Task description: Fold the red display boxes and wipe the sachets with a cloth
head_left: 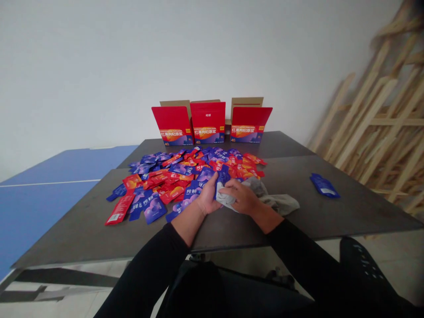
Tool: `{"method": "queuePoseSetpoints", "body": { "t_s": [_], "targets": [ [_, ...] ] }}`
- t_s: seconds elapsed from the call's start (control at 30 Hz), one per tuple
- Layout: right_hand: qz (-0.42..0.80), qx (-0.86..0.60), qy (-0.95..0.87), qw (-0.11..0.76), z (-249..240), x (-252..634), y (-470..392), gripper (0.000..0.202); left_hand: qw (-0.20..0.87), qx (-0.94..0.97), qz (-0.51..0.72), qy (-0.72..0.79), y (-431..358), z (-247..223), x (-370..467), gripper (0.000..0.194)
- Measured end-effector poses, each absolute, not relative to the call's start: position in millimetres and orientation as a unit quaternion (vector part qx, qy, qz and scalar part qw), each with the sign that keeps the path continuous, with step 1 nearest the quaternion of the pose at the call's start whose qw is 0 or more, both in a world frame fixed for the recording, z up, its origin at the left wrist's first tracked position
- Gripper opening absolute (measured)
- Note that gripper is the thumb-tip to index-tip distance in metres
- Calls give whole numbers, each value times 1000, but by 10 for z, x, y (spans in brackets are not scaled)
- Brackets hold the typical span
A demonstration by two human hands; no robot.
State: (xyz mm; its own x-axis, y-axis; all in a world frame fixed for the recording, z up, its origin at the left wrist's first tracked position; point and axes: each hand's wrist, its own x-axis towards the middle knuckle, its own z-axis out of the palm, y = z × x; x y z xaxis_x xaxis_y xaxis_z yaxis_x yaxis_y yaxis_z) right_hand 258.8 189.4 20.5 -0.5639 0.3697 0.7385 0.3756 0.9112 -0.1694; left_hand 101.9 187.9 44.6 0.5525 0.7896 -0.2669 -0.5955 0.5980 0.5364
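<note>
My left hand [208, 196] is closed on a blue pouch [223, 175] near the front middle of the table. Against that pouch my right hand [243, 196] presses a grey cloth [258, 187], its fingers closed on the fabric. The rest of the cloth trails to the right on the tabletop. Just beyond both hands spreads a loose pile of blue and red pouches, among them a red pouch [122, 207] and a blue pouch [154, 207] at its left front. A single blue pouch [324, 185] lies apart at the right.
Three open red cartons, a left one [174, 126], a middle one [208, 123] and a right one [250, 125], stand along the back of the dark table [265, 229]. A blue table [66, 176] adjoins at left. Wooden frames [380, 119] lean against the wall at right.
</note>
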Motion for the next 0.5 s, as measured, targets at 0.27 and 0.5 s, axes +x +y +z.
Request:
{"method": "queuePoseSetpoints", "body": {
  "t_s": [0.27, 0.5],
  "targets": [
    [6, -275, -883, 380, 129, 2622, 1961, 34, 842, 239, 408, 261, 1842, 416, 1108, 48],
    [0, -385, -792, 474, 154, 2774, 2090, 36, 805, 298, 391, 333, 1799, 431, 1133, 39]
  ]
}}
